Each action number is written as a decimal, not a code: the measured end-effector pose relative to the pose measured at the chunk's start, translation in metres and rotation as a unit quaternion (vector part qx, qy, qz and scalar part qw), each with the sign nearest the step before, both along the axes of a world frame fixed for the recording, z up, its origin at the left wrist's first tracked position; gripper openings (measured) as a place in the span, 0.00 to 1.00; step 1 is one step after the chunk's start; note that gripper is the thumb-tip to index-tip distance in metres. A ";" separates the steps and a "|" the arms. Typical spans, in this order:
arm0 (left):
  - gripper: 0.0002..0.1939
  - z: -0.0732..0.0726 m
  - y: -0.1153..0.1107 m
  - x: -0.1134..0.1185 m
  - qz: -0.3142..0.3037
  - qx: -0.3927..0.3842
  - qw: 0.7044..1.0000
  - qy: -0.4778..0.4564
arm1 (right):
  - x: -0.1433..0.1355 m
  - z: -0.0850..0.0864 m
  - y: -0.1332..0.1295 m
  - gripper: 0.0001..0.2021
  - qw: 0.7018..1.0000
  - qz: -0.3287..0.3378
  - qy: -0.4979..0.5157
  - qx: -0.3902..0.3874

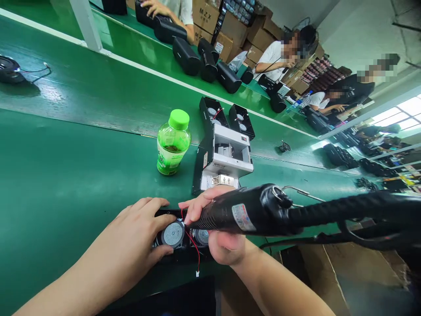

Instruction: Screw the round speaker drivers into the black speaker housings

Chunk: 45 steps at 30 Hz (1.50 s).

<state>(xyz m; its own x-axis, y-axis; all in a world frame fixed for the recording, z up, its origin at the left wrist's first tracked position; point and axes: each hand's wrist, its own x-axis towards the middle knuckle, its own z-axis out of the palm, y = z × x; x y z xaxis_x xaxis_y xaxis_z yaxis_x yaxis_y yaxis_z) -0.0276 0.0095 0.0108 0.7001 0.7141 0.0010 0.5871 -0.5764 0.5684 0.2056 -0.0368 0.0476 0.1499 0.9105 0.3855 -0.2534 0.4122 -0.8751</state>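
Observation:
My right hand (226, 250) is wrapped round a black electric screwdriver (220, 215). The tool lies across the view, its tip end over a black speaker panel (180, 254). Two round speaker drivers sit in the panel: a left driver (173, 234) with a grey magnet back, and a right driver (201, 237) partly hidden by the tool. My left hand (138, 241) grips round the left driver, thumb on the near side and fingers on the far side. A red and black wire (194, 245) runs between the drivers to a white plug (198, 273). The screwdriver's bit is hidden.
Beyond my hands stand a screw feeder (226, 158) and a green-capped bottle (174, 142). Two open speaker boxes (241, 122) lie behind the feeder. A loose speaker (9, 70) rests far left. Co-workers and black speaker cases (186, 56) line the far bench. The screwdriver's cable (342, 210) stretches right.

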 end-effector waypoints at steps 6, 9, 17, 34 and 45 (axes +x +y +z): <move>0.26 -0.004 -0.003 -0.002 0.016 0.003 1.000 0.006 | 0.026 0.070 -0.009 0.35 0.988 -0.149 0.017 0.024; 0.24 -0.009 -0.003 -0.003 0.022 0.001 1.000 -0.001 | 0.043 0.104 0.001 0.34 0.971 -0.229 -0.032 0.068; 0.25 -0.033 -0.009 -0.010 0.022 0.071 0.997 -0.029 | 0.059 0.072 0.047 0.35 0.965 -0.202 -0.106 0.126; 0.28 0.005 -0.002 -0.002 -0.005 -0.003 1.000 0.002 | 0.008 0.077 -0.055 0.17 0.996 -0.071 -0.056 -0.025; 0.30 0.015 -0.003 0.007 -0.010 -0.004 1.000 0.020 | 0.009 0.044 -0.056 0.15 0.997 -0.001 -0.047 -0.054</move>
